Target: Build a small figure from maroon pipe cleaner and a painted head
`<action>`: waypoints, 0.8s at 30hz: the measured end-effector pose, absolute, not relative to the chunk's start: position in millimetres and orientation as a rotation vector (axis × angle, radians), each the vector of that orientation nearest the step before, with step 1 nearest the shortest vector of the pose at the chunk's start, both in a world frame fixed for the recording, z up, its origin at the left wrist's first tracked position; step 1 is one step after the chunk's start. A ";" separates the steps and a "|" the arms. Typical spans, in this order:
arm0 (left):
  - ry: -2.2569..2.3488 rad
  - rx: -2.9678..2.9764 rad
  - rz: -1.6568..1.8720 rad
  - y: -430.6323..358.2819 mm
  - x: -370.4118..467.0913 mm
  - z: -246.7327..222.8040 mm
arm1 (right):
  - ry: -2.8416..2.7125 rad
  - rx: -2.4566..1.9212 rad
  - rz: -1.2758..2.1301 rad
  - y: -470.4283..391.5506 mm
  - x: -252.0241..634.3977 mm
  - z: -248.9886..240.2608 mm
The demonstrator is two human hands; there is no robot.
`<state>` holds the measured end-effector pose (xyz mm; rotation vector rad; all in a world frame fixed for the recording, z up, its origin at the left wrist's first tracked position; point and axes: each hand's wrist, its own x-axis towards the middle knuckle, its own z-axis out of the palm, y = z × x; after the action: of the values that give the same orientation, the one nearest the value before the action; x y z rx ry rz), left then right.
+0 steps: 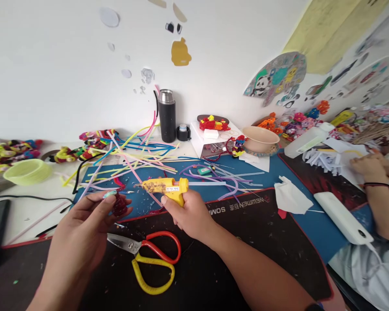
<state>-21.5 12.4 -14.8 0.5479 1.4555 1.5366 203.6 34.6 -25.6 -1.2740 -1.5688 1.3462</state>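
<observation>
Your right hand [194, 212] is wrapped round the glue gun [165, 188], up over the blue mat [139, 205]; your left hand [84, 224] pinches the dark red piece [119, 204] just beside its nozzle, fingers curled, with the scissors [145, 250] lying below, between your hands.

I see a white wall [68, 65] with cutouts and a yellow panel [327, 34], lit softly.
</observation>
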 end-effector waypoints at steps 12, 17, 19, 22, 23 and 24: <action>1.428 0.481 1.463 12.4 -12.7 -7.6 | -0.791 -1.151 1.841 9.3 258.0 -28.1; 1.411 0.471 1.448 11.2 -14.3 -8.1 | -0.806 -1.194 1.978 10.1 273.9 -36.6; 1.409 0.458 1.450 11.5 -14.3 -8.1 | -0.849 -1.230 2.000 13.2 273.5 -37.6; 1.391 0.480 1.454 12.4 -13.2 -7.7 | -0.911 -1.269 1.977 19.5 271.7 -38.0; 1.386 0.487 1.454 12.7 -12.5 -7.2 | -0.927 -1.276 1.967 21.6 271.5 -37.9; 1.387 0.486 1.455 13.1 -11.7 -6.3 | -0.945 -1.284 1.958 23.7 271.6 -37.6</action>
<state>-11.7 13.1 -6.3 0.4864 1.3870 1.4552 271.6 23.7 -37.6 -1.2839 -0.9445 1.9577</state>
